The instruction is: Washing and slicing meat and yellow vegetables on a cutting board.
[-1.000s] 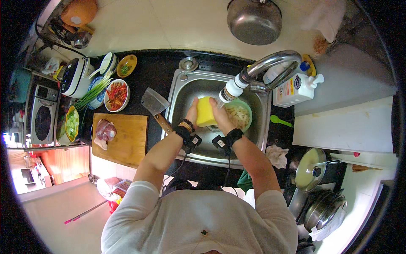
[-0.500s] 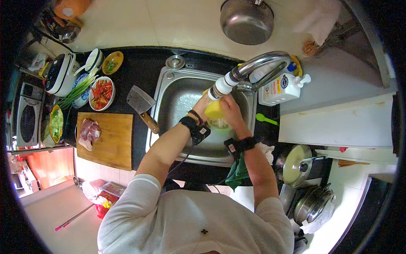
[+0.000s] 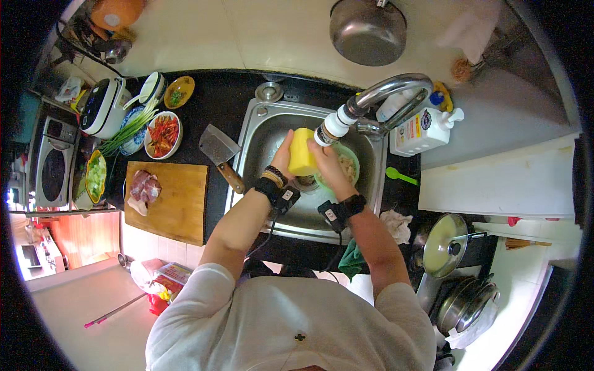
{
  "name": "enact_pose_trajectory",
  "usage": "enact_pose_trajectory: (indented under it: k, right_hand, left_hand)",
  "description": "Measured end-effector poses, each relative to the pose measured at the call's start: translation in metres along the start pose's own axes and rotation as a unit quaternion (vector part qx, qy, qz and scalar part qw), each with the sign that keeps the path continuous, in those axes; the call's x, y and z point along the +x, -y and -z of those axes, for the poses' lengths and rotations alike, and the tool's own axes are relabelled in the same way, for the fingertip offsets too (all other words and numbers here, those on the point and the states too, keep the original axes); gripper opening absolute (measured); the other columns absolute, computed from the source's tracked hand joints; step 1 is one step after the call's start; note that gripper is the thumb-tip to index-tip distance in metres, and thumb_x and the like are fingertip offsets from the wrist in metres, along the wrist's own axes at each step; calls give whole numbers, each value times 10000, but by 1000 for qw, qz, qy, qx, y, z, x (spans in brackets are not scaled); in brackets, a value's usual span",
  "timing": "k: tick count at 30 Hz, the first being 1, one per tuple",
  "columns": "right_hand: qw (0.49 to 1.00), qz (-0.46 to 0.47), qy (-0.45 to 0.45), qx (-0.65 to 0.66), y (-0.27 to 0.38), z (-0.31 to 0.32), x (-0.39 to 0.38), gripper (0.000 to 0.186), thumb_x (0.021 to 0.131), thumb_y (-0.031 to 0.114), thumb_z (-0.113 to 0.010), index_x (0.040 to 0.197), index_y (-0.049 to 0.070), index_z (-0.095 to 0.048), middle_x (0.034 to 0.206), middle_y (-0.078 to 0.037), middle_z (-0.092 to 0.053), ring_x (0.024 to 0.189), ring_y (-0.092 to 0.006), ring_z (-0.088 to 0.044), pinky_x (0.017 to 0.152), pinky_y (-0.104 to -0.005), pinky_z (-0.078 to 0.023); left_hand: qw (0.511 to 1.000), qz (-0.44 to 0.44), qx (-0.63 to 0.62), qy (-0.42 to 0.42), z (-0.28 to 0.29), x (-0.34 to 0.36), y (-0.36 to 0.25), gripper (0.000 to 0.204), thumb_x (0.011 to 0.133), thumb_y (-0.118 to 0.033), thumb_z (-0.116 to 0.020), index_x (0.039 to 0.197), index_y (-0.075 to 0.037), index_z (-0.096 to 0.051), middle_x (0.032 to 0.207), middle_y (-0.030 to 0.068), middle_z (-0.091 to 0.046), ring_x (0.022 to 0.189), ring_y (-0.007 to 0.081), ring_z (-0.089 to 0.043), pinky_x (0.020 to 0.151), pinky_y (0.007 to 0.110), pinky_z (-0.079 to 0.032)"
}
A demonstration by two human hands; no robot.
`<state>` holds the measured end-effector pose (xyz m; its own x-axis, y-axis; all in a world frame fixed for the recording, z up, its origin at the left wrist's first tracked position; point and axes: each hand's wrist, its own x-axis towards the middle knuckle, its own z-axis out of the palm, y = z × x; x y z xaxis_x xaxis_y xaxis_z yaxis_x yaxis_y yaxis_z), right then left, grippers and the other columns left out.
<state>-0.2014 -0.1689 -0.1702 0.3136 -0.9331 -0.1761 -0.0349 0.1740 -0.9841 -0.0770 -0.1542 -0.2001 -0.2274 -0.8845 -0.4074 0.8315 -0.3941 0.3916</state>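
The left hand [image 3: 282,157] and right hand [image 3: 329,166] press a yellow block [image 3: 302,152] between them over the sink [image 3: 265,135], beside the faucet nozzle [image 3: 332,128]; a pale-green bowl [image 3: 357,167] sits right.

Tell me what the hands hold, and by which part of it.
A yellow, blocky object, material unclear, is held by opposite sides: left hand on its left, right hand on its right.

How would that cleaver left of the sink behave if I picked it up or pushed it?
The cleaver should stay stiff, since its broad blade looks like metal. It may feel blade-heavy, as the blade is much wider than the wooden handle. Lying flat, it probably won't roll.
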Motion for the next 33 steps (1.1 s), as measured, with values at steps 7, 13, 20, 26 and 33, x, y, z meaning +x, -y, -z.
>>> enact_pose_trajectory:
  k: [7,13,20,26,33]
  right_hand:
    - [988,141,37,-43,-31,7,-34,527,803,354,-558,1231,101,-386,1215,-105,-464,1071,-250,-491,921,-405,-401]
    - [779,-156,68,603,-49,17,-15,475,811,358,-527,1206,110,-436,1186,-95,-500,1096,-290,-466,907,-492,-363]
    - [998,48,37,-5,-17,25,-6,442,811,323,-544,1158,59,-472,1056,-142,-578,971,-301,-557,843,-378,-430]
    - [906,-20,61,-419,96,48,-22,464,778,315,-581,1135,29,-503,928,-215,-600,872,-355,-576,779,-409,-447]
    - [827,189,0,-529,57,85,27,353,763,234,-539,1047,27,-567,982,-174,-592,954,-346,-535,846,-423,-417]
  left_hand:
    - [813,-199,520,-170,26,23,4,358,888,-320,-418,1097,-47,-520,993,145,-589,888,222,-578,788,311,-444]
    - [794,-246,525,-186,-5,-6,-9,371,881,-309,-452,1131,-41,-518,961,131,-609,863,214,-591,741,280,-453]
    - [987,56,146,-44,-4,0,12,440,867,-407,-450,1201,-121,-457,1143,92,-529,990,224,-552,812,363,-469]
    - [982,20,-158,102,3,0,34,529,867,-527,-342,1214,-143,-448,1169,93,-518,1032,254,-520,875,458,-418]
    - [989,19,-114,87,0,14,21,506,882,-478,-356,1221,-112,-438,1164,108,-525,1025,268,-529,874,428,-430]
